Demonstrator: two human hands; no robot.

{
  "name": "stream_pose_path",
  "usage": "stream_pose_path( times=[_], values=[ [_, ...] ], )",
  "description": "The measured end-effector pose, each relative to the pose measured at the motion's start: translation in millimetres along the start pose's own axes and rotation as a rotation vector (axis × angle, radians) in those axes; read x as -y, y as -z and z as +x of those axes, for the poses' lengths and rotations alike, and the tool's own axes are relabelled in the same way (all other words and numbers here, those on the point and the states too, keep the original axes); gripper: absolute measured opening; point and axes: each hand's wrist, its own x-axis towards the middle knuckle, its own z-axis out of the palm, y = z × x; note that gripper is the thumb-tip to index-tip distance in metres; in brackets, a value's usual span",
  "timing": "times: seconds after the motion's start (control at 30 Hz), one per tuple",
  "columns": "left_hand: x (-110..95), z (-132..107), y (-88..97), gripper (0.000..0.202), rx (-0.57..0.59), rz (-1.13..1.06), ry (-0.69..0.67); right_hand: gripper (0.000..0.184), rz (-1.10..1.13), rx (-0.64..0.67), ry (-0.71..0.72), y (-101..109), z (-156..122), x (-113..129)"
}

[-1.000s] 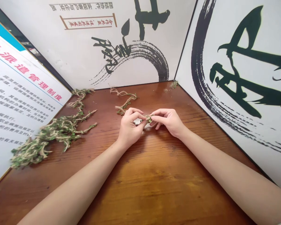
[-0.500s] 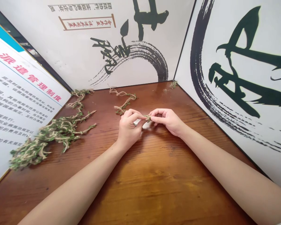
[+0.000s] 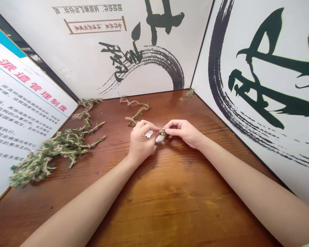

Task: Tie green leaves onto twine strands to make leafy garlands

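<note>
1. Your left hand (image 3: 141, 144) and right hand (image 3: 184, 132) meet above the wooden bench (image 3: 154, 206), with the fingers of both closed and gripping one small piece
2. That piece, a short leafy jute twine sprig (image 3: 163, 131), sits between your fingertips, at 12 o'clock from your wrists
3. Its long axis seems to run from 9 to 3 o'clock, but your fingers hide too much to be sure
4. Your right fingers (image 3: 173, 129) are slightly nearer, curling over its 3 o'clock end, while your left fingers (image 3: 154, 127) reach it from 9 o'clock
5. A long leafy twine garland (image 3: 64, 144) lies at 9 o'clock, a thin twine strand (image 3: 136, 105) at 12 o'clock, and a small leafy tuft (image 3: 190, 92) at 1 o'clock
</note>
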Motion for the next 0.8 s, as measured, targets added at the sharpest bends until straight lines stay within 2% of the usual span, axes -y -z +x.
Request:
stream_pose_path(
  times=[0.1, 0.2, 0.3, 0.4, 0.47, 0.63, 0.7, 0.8],
  values=[
    [-2, 1, -0.1, 0.008, 0.0, -0.028, 0.068, 0.026, 0.141, -0.037, -0.024, 2, 2, 0],
    [-4, 1, 0.0, 0.011, 0.041, -0.119, 0.226, 0.018, 0.144, -0.013, 0.0, 2, 1, 1],
    [-5, 4, 0.1, 0.019, 0.038, -0.266, 0.381, 0.011, -0.029, 0.051, 0.067, 1, -1, 2],
    [-3, 6, 0.7, 0.028, 0.028, -0.388, 0.46, 0.008, -0.249, 0.134, 0.119, 1, -2, 3],
    [-2, 8, 1.4, 0.033, 0.041, -0.422, 0.484, 0.014, -0.309, 0.141, 0.122, 0, -3, 2],
    [-3, 9, 3.5, 0.038, 0.138, -0.439, 0.457, 0.029, -0.206, -0.1, 0.109, -7, -1, -4],
    [-5, 10, 4.0, 0.037, 0.185, -0.476, 0.449, 0.041, -0.204, -0.101, 0.148, -10, -1, -6],
    [-5, 11, 4.3, 0.038, 0.233, -0.528, 0.472, 0.037, -0.215, -0.033, 0.173, -12, -2, -6]
  ],
)
